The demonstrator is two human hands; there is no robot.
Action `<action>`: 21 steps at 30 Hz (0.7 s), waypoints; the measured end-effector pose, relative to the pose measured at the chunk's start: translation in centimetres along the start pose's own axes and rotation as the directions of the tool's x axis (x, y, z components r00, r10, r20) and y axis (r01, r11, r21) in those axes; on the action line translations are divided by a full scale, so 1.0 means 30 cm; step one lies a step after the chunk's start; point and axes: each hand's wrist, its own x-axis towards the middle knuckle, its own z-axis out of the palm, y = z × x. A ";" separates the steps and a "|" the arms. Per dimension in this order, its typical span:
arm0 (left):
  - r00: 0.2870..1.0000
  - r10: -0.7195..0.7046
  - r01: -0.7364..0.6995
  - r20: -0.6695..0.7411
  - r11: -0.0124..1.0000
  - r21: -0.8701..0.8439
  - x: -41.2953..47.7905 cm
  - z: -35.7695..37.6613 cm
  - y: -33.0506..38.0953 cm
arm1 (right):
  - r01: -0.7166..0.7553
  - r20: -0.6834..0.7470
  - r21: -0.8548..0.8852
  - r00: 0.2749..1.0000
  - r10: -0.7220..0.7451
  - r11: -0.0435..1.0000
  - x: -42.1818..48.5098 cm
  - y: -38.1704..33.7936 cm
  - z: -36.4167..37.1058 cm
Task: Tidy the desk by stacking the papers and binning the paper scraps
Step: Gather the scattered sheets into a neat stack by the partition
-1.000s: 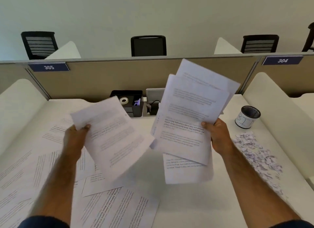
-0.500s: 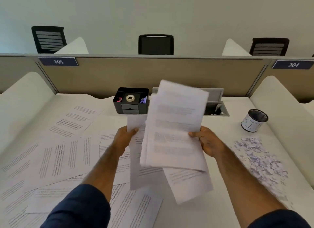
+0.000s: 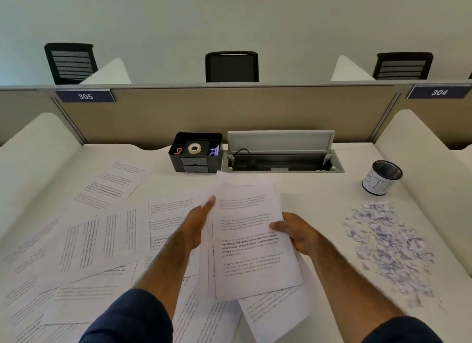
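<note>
Head view: the right hand point(image 3: 298, 232) pinches a fanned bundle of white printed sheets point(image 3: 250, 235) at its right edge, while the left hand point(image 3: 196, 222) presses straight fingers against its left edge, above the white desk point(image 3: 319, 197). Held by one pinch, the skewed lower sheets may slide out. A forearm swing could scatter the torn white paper scraps point(image 3: 390, 243) at right.
</note>
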 end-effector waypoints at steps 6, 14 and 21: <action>0.991 0.129 -0.129 -0.045 0.992 -0.010 -0.032 0.048 -0.006 | 0.086 -0.004 -0.021 0.996 -0.086 0.996 -0.024 -0.040 0.010; 0.884 0.466 -0.465 0.038 0.885 -0.019 -0.136 0.095 0.112 | 0.500 -0.049 0.043 0.866 -0.498 0.865 -0.137 -0.292 0.043; 0.854 0.514 -0.519 -0.079 0.850 -0.091 -0.155 0.088 0.204 | 0.378 0.122 -0.339 0.925 -0.358 0.861 -0.159 -0.326 0.010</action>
